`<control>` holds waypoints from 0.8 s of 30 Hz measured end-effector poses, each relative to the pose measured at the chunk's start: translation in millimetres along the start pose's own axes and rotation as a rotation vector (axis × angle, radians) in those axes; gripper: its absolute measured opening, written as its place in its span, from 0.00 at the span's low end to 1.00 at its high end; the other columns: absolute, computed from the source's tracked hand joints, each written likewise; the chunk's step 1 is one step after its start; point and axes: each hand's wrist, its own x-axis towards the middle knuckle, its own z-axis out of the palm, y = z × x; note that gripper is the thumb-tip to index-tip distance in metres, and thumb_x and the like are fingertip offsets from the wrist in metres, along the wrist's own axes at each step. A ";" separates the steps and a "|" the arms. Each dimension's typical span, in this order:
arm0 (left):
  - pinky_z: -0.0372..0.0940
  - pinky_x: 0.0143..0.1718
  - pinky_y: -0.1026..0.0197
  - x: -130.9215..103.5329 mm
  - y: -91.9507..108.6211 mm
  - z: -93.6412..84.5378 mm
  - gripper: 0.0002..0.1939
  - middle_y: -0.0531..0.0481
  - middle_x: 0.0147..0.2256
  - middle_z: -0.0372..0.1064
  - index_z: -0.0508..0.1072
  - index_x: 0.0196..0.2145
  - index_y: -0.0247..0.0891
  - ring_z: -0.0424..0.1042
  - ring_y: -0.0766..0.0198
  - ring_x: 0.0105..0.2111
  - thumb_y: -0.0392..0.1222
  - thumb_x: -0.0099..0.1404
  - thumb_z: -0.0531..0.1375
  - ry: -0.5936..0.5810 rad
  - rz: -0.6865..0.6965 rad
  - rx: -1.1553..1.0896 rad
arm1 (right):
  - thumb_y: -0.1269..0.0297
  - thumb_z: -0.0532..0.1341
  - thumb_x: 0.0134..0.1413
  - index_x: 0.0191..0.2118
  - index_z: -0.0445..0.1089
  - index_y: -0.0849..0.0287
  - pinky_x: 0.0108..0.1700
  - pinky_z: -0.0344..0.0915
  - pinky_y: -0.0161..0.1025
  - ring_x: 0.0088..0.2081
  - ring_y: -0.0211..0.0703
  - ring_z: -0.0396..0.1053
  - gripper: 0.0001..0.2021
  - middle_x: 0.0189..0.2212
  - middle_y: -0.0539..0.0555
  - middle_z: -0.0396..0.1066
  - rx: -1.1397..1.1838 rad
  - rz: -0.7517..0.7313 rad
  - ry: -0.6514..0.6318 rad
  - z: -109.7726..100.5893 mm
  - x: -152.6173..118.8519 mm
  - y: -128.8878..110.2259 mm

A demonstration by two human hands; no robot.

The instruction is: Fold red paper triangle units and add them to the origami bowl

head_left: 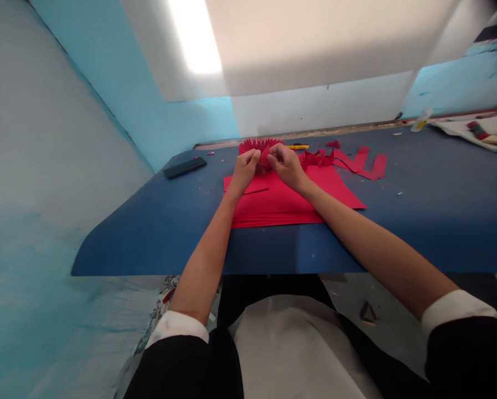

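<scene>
Both of my hands meet over a stack of red paper sheets [285, 202] on the blue table. A small folded piece of red paper [264, 157] is pinched between them. The fingers of my left hand [247, 166] close on its left side, and those of my right hand [287, 163] grip its right side. Just behind stands a spiky red paper piece [260, 144] with many pointed tips, partly hidden by my hands. On the stack, near my left wrist, lies a narrow red paper strip [254, 192].
Crumpled red folds [317, 159] and cut red strips [370, 166] lie to the right. A yellow cutter [298, 147] is behind my right hand. At left rests a dark phone-like slab [185, 168]. A small glue bottle [421, 120] and a brush [478, 132] are at far right.
</scene>
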 end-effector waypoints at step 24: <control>0.65 0.25 0.65 0.6 0.4 -0.3 0.27 0.56 0.26 0.70 0.67 0.35 0.42 0.71 0.69 0.23 0.67 0.64 0.70 -0.044 0.005 -0.046 | 0.56 0.60 0.63 0.36 0.64 0.54 0.35 0.58 0.42 0.28 0.40 0.58 0.08 0.26 0.48 0.62 0.036 -0.039 -0.013 0.8 -1.8 2.4</control>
